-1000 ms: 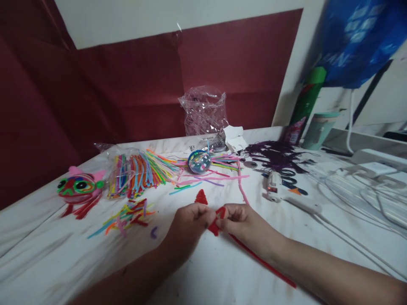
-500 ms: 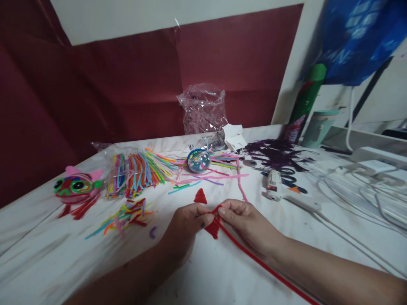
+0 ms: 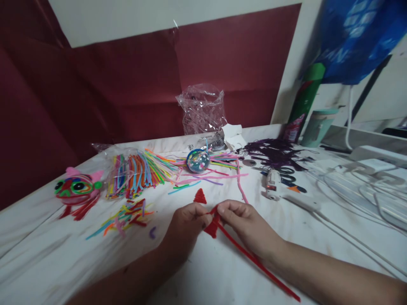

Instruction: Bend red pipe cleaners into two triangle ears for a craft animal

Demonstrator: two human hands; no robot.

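A red pipe cleaner [image 3: 254,258] is pinched at its bent end between my two hands, and its long tail trails down to the lower right. My left hand [image 3: 187,224] grips the tip with thumb and forefinger. Close beside it, my right hand [image 3: 246,220] holds the bend the same way. Just below the fingertips shows a red zigzag triangle [image 3: 211,228]; whether it touches the held strand I cannot tell. Another red triangle of folded pipe cleaner [image 3: 200,196] lies on the white marbled table [image 3: 197,279] beyond my hands.
A hot glue gun [image 3: 286,192] and scissors [image 3: 291,176] lie at the right near white cables. Cut pipe-cleaner pieces [image 3: 127,218], bundled pipe cleaners [image 3: 140,171] and a pink-and-red animal figure [image 3: 78,190] are at the left. Behind stand a decorated ball [image 3: 198,161] and purple strands [image 3: 273,152].
The red pipe cleaner's tail has drawn in toward my hands, its free end now within view. My hands have barely shifted and keep their pinch.
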